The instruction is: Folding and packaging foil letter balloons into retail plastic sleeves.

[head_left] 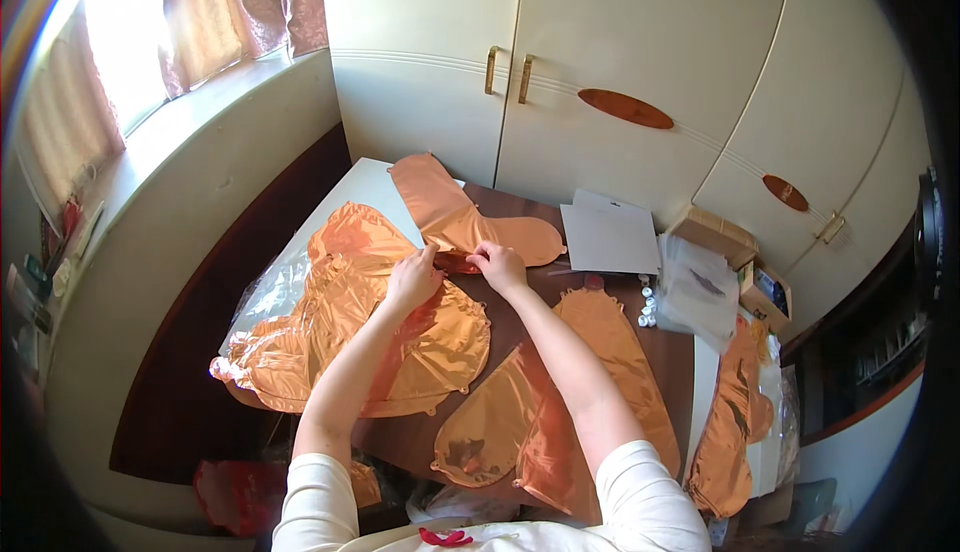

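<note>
A flat, bent copper-coloured foil balloon [432,197] lies at the far side of the brown table. At its near edge my left hand [413,276] and my right hand [500,266] are closed, a short gap apart. Between them stretches a darker, folded bit of the foil, pinched from both sides; its finer detail is too small to make out. Beneath my left forearm spreads a heap of crinkled foil balloons [350,302]. Under my right forearm more flat ones lie, one curved [480,427] and one long [625,362].
Grey-white cards [610,234], clear plastic bags [700,287] and small white rolls [647,307] sit at the table's right. Cardboard boxes [715,230] stand behind them. Another foil balloon [728,442] hangs at the right edge. Cream cabinet doors [630,32] border the far side.
</note>
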Demonstrator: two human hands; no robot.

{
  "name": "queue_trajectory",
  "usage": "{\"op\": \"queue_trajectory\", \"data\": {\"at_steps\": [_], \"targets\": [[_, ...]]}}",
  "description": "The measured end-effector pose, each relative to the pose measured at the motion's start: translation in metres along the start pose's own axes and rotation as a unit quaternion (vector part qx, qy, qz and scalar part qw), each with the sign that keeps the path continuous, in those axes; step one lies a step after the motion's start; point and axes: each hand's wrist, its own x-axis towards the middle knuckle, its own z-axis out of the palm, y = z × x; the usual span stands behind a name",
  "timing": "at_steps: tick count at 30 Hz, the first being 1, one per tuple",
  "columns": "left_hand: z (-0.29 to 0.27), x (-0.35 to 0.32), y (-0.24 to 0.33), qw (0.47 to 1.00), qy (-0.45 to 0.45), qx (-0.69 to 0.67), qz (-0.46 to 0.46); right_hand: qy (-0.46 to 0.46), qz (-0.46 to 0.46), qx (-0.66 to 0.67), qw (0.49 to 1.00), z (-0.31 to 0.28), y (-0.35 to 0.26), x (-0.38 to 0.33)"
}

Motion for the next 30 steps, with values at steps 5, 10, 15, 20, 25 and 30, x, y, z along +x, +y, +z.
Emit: {"op": "queue_trajectory", "data": {"at_steps": [5, 10, 15, 20, 25, 30], "targets": [[0.007, 0.005, -0.002, 0.999, 0.031, 0.025, 0.026, 0.02, -0.135, -0.102, 0.985, 0.002, 0.01, 0.0], [0.009, 0.006, -0.01, 0.994, 0.071, 0.024, 0.077, 0.004, -0.256, -0.139, 0.957, 0.0, -0.002, -0.003], [0.012, 0.007, -0.006, 0.995, 0.077, 0.061, 0.029, -0.003, -0.156, -0.095, 0.983, 0.005, 0.006, 0.002], [0.017, 0.008, -0.014, 0.985, 0.052, 0.052, 0.155, 0.024, -0.007, 0.058, 0.998, 0.009, 0.006, 0.011], [0.021, 0.007, -0.005, 0.977, -0.094, 0.144, 0.127, 0.134, -0.068, 0.044, 0.988, -0.017, 0.005, 0.042], [0.017, 0.009, -0.006, 0.979, -0.11, 0.132, 0.111, 0.234, -0.14, -0.013, 0.962, -0.08, -0.047, 0.083]]}}
